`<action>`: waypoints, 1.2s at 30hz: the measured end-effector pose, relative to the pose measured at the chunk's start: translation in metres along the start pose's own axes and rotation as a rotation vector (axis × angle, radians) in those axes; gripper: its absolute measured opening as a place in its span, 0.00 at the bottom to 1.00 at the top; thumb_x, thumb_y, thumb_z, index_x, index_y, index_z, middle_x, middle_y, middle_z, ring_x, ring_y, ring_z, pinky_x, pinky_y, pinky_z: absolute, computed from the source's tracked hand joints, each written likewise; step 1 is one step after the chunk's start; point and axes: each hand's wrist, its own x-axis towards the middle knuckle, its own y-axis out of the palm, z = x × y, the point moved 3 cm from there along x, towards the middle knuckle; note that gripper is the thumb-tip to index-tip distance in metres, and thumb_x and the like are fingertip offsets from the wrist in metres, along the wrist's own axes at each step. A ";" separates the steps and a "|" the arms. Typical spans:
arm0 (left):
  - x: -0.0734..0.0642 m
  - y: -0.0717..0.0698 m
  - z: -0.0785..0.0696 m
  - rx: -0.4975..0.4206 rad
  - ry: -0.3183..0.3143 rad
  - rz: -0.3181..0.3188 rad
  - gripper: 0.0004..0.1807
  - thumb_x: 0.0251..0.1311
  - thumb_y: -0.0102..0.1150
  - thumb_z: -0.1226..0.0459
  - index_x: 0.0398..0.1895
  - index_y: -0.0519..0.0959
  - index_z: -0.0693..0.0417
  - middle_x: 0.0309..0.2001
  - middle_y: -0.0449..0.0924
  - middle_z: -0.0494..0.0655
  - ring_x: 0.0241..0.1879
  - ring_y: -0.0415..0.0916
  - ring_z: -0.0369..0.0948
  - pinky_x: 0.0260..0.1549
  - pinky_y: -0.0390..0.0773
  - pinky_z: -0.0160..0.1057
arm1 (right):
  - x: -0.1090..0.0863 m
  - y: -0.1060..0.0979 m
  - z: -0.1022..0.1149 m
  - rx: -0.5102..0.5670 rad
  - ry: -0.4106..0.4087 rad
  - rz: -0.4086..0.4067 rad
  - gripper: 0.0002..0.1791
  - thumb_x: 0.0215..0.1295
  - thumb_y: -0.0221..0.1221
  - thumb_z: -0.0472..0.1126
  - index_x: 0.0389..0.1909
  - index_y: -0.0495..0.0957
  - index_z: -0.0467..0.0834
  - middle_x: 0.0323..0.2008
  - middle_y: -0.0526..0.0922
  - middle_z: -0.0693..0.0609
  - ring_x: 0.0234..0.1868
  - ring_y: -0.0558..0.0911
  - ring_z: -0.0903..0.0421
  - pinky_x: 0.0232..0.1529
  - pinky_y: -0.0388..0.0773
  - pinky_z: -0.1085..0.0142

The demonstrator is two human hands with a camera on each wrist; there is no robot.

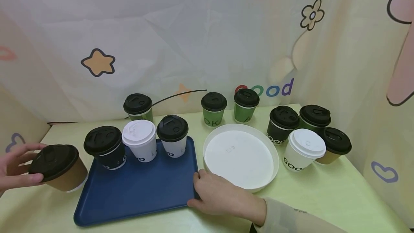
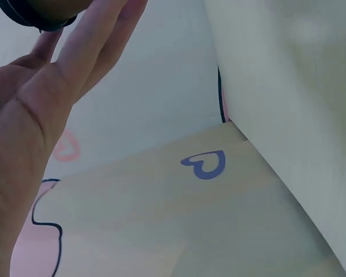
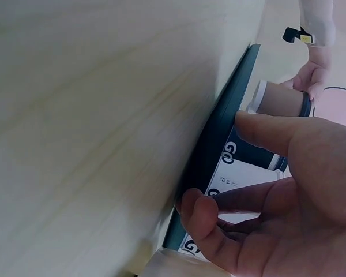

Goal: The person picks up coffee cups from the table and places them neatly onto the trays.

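Note:
At the far left, my left hand (image 1: pixel 16 170) holds a brown paper coffee cup (image 1: pixel 69 175) by its black lid, thumb on the near side and fingers behind. The cup is tilted, close beside the left rim of a blue tray (image 1: pixel 152 190). My right hand (image 1: pixel 223 193) grips the tray's right edge near its front corner. Along the tray's back stand a black cup (image 1: pixel 111 156), a white cup with a white lid (image 1: pixel 142 148) and a white cup with a black lid (image 1: pixel 174 147). The left wrist view shows only part of the held cup's lid (image 2: pixel 29 17).
A round white dish (image 1: pixel 242 154) lies right of the tray. Green cups (image 1: pixel 213 116) with black lids stand along the back. On the right, a black cup (image 1: pixel 279 130), a white cup (image 1: pixel 299 155), a brown cup (image 1: pixel 328 156) and a green one cluster together. A printed curtain (image 1: pixel 207 39) hangs behind.

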 end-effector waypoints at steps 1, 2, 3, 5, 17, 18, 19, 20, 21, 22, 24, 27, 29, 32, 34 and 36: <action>-0.001 0.001 -0.002 0.046 0.018 0.021 0.43 0.57 0.61 0.85 0.73 0.64 0.48 0.56 0.68 0.26 0.48 0.73 0.25 0.32 0.85 0.40 | 0.000 0.000 0.000 0.000 0.001 0.000 0.41 0.67 0.66 0.61 0.64 0.74 0.30 0.50 0.80 0.40 0.45 0.82 0.54 0.47 0.81 0.64; 0.000 0.003 -0.005 0.076 0.033 0.047 0.43 0.57 0.61 0.85 0.73 0.63 0.48 0.57 0.69 0.25 0.49 0.72 0.24 0.32 0.84 0.39 | 0.000 -0.001 0.000 0.003 0.001 -0.001 0.41 0.67 0.66 0.61 0.64 0.74 0.30 0.50 0.80 0.40 0.45 0.82 0.54 0.47 0.81 0.64; 0.000 0.005 -0.008 0.085 0.033 0.073 0.44 0.57 0.61 0.85 0.74 0.62 0.46 0.57 0.69 0.23 0.49 0.72 0.24 0.32 0.83 0.38 | 0.000 -0.001 0.000 0.003 0.000 -0.004 0.41 0.67 0.66 0.60 0.64 0.74 0.30 0.49 0.80 0.40 0.44 0.82 0.54 0.46 0.81 0.64; 0.001 0.010 -0.015 0.072 0.075 0.137 0.45 0.56 0.60 0.86 0.75 0.60 0.48 0.60 0.68 0.24 0.51 0.71 0.24 0.33 0.82 0.37 | 0.000 -0.001 0.000 0.004 -0.003 -0.009 0.40 0.67 0.66 0.60 0.63 0.74 0.30 0.48 0.80 0.40 0.43 0.82 0.54 0.45 0.81 0.64; 0.003 0.051 -0.058 -0.163 -0.004 0.391 0.40 0.66 0.58 0.80 0.76 0.57 0.47 0.65 0.67 0.31 0.58 0.71 0.27 0.41 0.84 0.43 | 0.000 -0.001 0.001 0.000 -0.002 -0.004 0.41 0.67 0.66 0.60 0.64 0.73 0.30 0.49 0.80 0.40 0.44 0.81 0.54 0.46 0.81 0.64; 0.003 0.054 -0.060 -0.165 -0.025 0.400 0.39 0.67 0.58 0.79 0.76 0.57 0.46 0.65 0.67 0.31 0.58 0.71 0.27 0.42 0.84 0.43 | 0.000 -0.001 0.001 0.001 -0.004 -0.004 0.41 0.67 0.66 0.60 0.64 0.73 0.29 0.49 0.80 0.40 0.44 0.81 0.54 0.46 0.81 0.64; 0.004 0.056 -0.061 -0.171 -0.045 0.411 0.38 0.68 0.58 0.78 0.76 0.57 0.45 0.65 0.67 0.30 0.58 0.70 0.27 0.43 0.84 0.43 | 0.000 -0.001 0.001 0.001 -0.004 -0.005 0.41 0.67 0.66 0.60 0.64 0.73 0.29 0.49 0.80 0.40 0.44 0.81 0.54 0.46 0.81 0.64; 0.004 0.059 -0.063 -0.179 -0.060 0.419 0.38 0.68 0.58 0.77 0.75 0.57 0.46 0.65 0.66 0.31 0.58 0.70 0.28 0.44 0.84 0.43 | 0.000 -0.001 0.001 0.001 -0.004 -0.008 0.41 0.67 0.66 0.60 0.64 0.73 0.29 0.49 0.80 0.40 0.44 0.81 0.54 0.46 0.81 0.64; 0.005 0.062 -0.064 -0.178 -0.067 0.424 0.37 0.68 0.59 0.77 0.75 0.57 0.46 0.66 0.66 0.31 0.59 0.70 0.28 0.45 0.83 0.42 | 0.000 -0.001 0.001 0.000 -0.003 -0.008 0.41 0.67 0.66 0.60 0.64 0.73 0.29 0.49 0.80 0.40 0.44 0.81 0.54 0.46 0.81 0.64; 0.005 0.064 -0.065 -0.179 -0.083 0.431 0.37 0.68 0.59 0.76 0.75 0.57 0.46 0.66 0.64 0.30 0.58 0.69 0.27 0.45 0.83 0.42 | 0.000 -0.001 0.001 0.001 -0.003 -0.009 0.41 0.67 0.66 0.60 0.64 0.74 0.30 0.50 0.80 0.40 0.45 0.81 0.54 0.46 0.81 0.63; 0.006 0.069 -0.066 -0.192 -0.112 0.448 0.37 0.69 0.59 0.74 0.76 0.57 0.46 0.67 0.62 0.32 0.58 0.69 0.26 0.47 0.83 0.42 | 0.000 -0.001 0.001 -0.003 0.000 -0.008 0.41 0.67 0.65 0.61 0.64 0.73 0.30 0.50 0.80 0.40 0.46 0.81 0.54 0.47 0.81 0.64; 0.007 0.075 -0.067 -0.202 -0.136 0.457 0.37 0.70 0.59 0.73 0.77 0.54 0.49 0.69 0.58 0.42 0.60 0.69 0.30 0.48 0.83 0.43 | 0.000 -0.001 0.001 -0.005 -0.002 -0.003 0.41 0.67 0.65 0.61 0.64 0.73 0.30 0.51 0.79 0.39 0.46 0.81 0.54 0.47 0.81 0.63; 0.008 0.078 -0.067 -0.190 -0.142 0.441 0.37 0.70 0.59 0.73 0.77 0.53 0.52 0.71 0.55 0.52 0.62 0.70 0.33 0.48 0.83 0.43 | 0.000 -0.001 0.001 -0.006 -0.003 -0.001 0.41 0.67 0.65 0.60 0.64 0.73 0.29 0.50 0.79 0.39 0.46 0.81 0.53 0.47 0.81 0.63; 0.009 0.081 -0.068 -0.152 -0.138 0.410 0.38 0.70 0.61 0.72 0.77 0.53 0.54 0.72 0.50 0.64 0.65 0.69 0.45 0.48 0.83 0.41 | 0.000 -0.001 0.001 -0.004 -0.007 -0.003 0.41 0.67 0.66 0.60 0.64 0.73 0.29 0.49 0.79 0.39 0.45 0.81 0.54 0.47 0.81 0.63; 0.009 0.082 -0.068 -0.143 -0.132 0.393 0.38 0.69 0.61 0.72 0.76 0.53 0.52 0.71 0.49 0.64 0.64 0.69 0.39 0.47 0.83 0.40 | -0.001 -0.001 0.001 -0.002 -0.007 -0.005 0.41 0.67 0.66 0.60 0.64 0.73 0.29 0.48 0.80 0.40 0.45 0.81 0.54 0.46 0.81 0.64; 0.010 0.082 -0.068 -0.151 -0.122 0.388 0.37 0.70 0.61 0.72 0.76 0.54 0.51 0.70 0.52 0.61 0.64 0.69 0.34 0.47 0.83 0.40 | -0.001 -0.001 0.001 0.000 -0.008 -0.007 0.41 0.67 0.66 0.60 0.64 0.74 0.29 0.48 0.80 0.40 0.44 0.81 0.54 0.46 0.81 0.64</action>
